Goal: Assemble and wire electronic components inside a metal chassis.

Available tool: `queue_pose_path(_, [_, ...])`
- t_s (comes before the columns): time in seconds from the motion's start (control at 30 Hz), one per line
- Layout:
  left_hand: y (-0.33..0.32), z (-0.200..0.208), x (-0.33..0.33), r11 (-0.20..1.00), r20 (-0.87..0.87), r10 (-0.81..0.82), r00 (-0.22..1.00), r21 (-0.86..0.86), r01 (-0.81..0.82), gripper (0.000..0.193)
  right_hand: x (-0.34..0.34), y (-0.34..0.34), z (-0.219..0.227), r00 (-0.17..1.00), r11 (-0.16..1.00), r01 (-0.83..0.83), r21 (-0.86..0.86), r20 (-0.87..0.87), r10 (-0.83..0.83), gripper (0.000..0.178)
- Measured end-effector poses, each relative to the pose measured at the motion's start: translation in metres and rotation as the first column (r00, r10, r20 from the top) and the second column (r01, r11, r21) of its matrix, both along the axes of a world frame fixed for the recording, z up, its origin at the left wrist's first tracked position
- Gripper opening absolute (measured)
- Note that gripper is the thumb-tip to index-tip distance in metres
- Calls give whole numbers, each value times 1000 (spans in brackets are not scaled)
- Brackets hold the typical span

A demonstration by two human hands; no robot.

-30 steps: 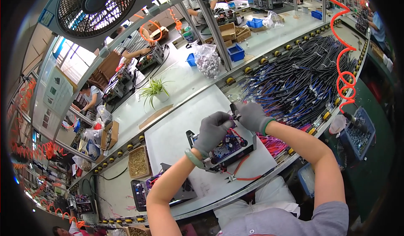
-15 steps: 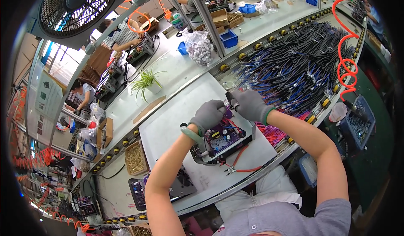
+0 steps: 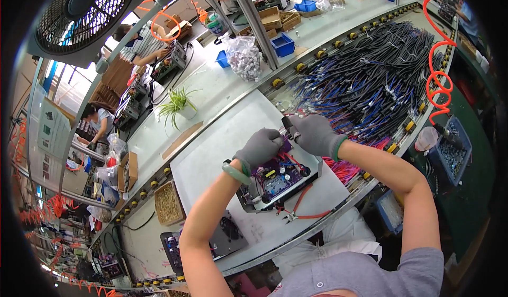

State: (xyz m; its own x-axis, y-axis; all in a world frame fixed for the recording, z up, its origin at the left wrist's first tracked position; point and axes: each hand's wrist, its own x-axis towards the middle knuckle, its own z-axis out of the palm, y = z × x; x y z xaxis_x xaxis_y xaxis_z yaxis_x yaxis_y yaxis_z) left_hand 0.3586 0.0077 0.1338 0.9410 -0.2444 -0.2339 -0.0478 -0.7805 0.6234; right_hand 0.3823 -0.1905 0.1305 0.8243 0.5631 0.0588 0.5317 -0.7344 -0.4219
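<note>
An open metal chassis [image 3: 309,176] with a purple circuit board [image 3: 280,179] and red wires lies before me on a white work board. My left hand [image 3: 259,149], in a grey glove, is closed at the far edge of the circuit board, its fingertips pinched; what they hold is hidden. Just right of it, my right hand [image 3: 316,135], also gloved, is closed around a short black cylindrical piece [image 3: 287,123], whose end sticks out beyond the fingers. Red-handled cutters [image 3: 301,207] lie beside the chassis on its near side.
Bundled black cables [image 3: 365,80] heap up at the right. A box of small tan parts [image 3: 169,204] and another circuit unit [image 3: 172,249] stand left. Beyond the roller rail are a potted plant [image 3: 179,106] and a blue bin [image 3: 283,45]. An orange coiled hose [image 3: 439,88] hangs right.
The whole view has shifted slightly, with the background moving left. Both hands stay closed at the far edge of the circuit board, with little visible movement.
</note>
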Motion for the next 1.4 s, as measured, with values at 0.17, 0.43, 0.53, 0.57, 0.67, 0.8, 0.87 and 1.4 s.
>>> queue_pose_path(0.17, [1, 15, 7, 994, -255, -7, 967, -103, -20, 29, 4, -2, -1, 999, 1000, -18, -19, -30, 17, 20])
queue_pose_path(0.43, [2, 4, -1, 979, -242, 52, 969, -178, -97, 30, 5, -4, -9, 998, 993, -57, 101, 48, 52, 21])
queue_pose_path(0.53, [-6, 1, -5, 984, -111, 99, 989, -138, -114, 29, 4, 1, -16, 997, 995, -37, 91, 76, 30, 21])
queue_pose_path(0.57, [-8, 1, -3, 995, -18, 86, 996, -41, -86, 28, 2, 2, -16, 997, 995, -39, 91, 73, 32, 21])
queue_pose_path(0.67, [-19, 1, -5, 992, 120, 31, 992, 121, -46, 27, 0, -1, -15, 996, 999, -28, 46, 83, 24, 21])
queue_pose_path(0.8, [-32, 6, -13, 936, 253, 33, 967, 332, -119, 28, 3, 0, -10, 998, 998, -16, -56, 64, 19, 24])
queue_pose_path(0.87, [-32, 10, -24, 903, 280, 81, 957, 386, -190, 29, 6, 7, -9, 999, 999, -46, -21, 4, 46, 27])
queue_pose_path(1.4, [325, 16, -305, 587, 300, 635, 712, 412, -697, 47, 102, -234, -157, 848, 775, 528, -346, 268, -458, 27])
